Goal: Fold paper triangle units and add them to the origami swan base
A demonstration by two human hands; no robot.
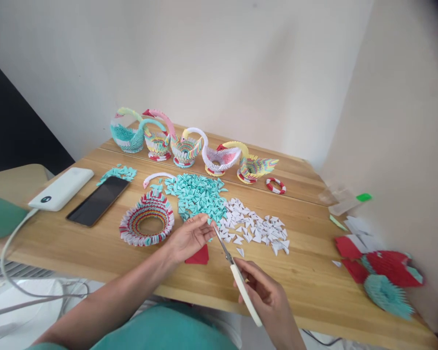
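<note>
My right hand [264, 294] is closed around the pale handles of a pair of scissors [245, 296], whose blades point away toward my other hand. At the blade tips my left hand [191, 237] is pinched, and whatever lies between its fingertips is too small to make out. Under my left wrist lies a red paper piece [200, 255]. Just beyond the fingers spreads a heap of folded turquoise paper triangles [199, 194], which meets a scatter of white triangles [255, 223]. To the left sits a round paper basket [146, 218] of white, red and turquoise pieces.
Several paper swan baskets [221, 163] stand along the back, with a red-and-white ring [276, 185] at their right. A phone [98, 201] and a white power bank [61, 189] with a cable lie left. Red paper [390, 267] and a turquoise folded piece [387, 294] lie right.
</note>
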